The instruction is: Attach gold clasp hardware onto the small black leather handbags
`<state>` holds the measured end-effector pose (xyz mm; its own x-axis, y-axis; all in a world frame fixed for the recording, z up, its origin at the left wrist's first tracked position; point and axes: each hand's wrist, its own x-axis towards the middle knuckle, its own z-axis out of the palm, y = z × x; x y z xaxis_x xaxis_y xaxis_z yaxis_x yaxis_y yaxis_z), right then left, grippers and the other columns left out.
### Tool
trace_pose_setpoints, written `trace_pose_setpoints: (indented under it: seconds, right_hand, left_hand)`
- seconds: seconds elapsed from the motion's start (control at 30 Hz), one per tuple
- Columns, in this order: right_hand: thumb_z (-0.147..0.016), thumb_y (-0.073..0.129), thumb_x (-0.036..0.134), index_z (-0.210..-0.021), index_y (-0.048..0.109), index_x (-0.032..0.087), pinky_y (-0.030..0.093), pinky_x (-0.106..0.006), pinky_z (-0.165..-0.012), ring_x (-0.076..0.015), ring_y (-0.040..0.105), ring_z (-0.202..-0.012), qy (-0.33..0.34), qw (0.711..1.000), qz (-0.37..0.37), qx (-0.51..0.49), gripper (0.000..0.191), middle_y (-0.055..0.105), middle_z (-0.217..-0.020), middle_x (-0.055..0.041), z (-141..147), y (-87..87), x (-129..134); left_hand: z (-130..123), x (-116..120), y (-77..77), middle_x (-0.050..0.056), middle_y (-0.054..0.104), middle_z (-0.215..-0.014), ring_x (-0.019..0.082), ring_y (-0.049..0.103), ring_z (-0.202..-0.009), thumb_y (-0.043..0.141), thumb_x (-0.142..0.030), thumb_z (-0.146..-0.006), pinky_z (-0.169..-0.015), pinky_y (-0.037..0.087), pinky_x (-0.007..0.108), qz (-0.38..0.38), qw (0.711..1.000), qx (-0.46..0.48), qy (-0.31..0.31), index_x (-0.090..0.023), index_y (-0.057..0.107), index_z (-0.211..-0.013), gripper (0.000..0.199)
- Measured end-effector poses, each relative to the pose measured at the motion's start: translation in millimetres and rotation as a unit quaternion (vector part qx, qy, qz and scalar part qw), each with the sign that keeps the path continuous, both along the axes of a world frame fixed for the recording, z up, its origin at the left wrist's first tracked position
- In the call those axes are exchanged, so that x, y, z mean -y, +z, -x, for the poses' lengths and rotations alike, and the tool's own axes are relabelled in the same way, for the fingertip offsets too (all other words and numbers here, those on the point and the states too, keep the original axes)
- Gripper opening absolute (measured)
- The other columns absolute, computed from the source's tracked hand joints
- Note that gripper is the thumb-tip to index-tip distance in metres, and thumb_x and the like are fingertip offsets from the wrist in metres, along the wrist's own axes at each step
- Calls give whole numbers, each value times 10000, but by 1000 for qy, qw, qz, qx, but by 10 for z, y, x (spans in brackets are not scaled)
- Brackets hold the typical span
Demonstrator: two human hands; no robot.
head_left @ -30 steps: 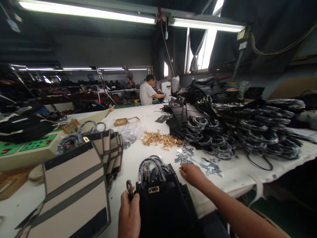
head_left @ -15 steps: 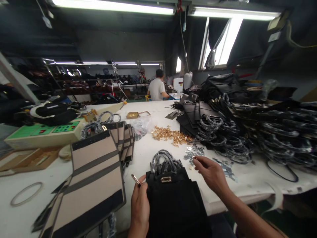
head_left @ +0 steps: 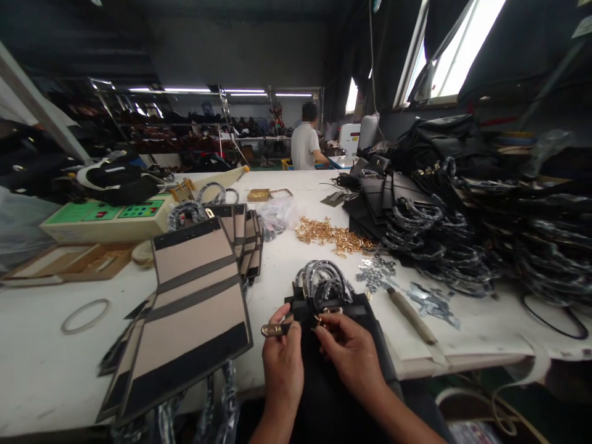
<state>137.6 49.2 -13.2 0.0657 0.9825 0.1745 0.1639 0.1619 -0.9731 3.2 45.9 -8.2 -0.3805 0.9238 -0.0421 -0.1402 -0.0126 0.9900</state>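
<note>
A black bag (head_left: 333, 388) with plastic-wrapped handles (head_left: 324, 280) lies at the table's near edge. My left hand (head_left: 284, 351) pinches a dark strap with a metal-trimmed end (head_left: 275, 330), which points left over the bag's left side. Over the bag's upper part, my right hand (head_left: 349, 348) is closed on a small gold metal piece (head_left: 318, 319), close to the strap. The bag's metal fitting (head_left: 333, 311) shows just above the right fingers. Loose gold pieces (head_left: 324, 231) and thin silver plates (head_left: 377, 271) lie beyond the bag.
Beige-and-black panels (head_left: 198, 308) are stacked at left, near a green-topped machine (head_left: 106, 216) and a cardboard tray (head_left: 102, 262). Wrapped black bags (head_left: 430, 234) pile up at right. A handled tool (head_left: 411, 316) lies near the right edge. A person (head_left: 305, 145) is in the background.
My right hand has moved left from beside the silver plates to the bag, bringing a small gold piece. The strap in my left hand now points left. The view has shifted, and the handled tool shows.
</note>
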Motion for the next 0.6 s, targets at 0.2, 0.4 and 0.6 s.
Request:
trace_pose_setpoints:
  seconds: [0.2,0.4,0.6]
  right_hand:
    - [-915,679,375,-938,755,200,515,-232,-551,-145,634,-568,-13,997,-35,70,192,706,-706,-8,25,17,79]
    - [-900,674,355,-931,744,209,521,-242,-582,-153,655,-593,-28,994,-32,101,165,733,-740,-10,27,103,103]
    - [-889,690,398,-926,707,201,511,-252,-566,-159,654,-580,-12,997,30,66,201,716,-733,-14,-10,144,139]
  left_hand:
    - [35,27,19,106,798,-998,269,757,-969,660,-518,-871,-934,584,389,-3,1000,-5,-22,-132,560,-1367,637]
    - [-28,141,24,124,786,-1170,260,767,-1026,657,-485,-920,-920,612,355,-38,998,-24,-36,-196,573,-1369,541]
    - [-35,214,77,107,786,-1170,249,763,-1030,661,-459,-932,-921,605,327,-48,997,-48,-40,-216,579,-1398,532]
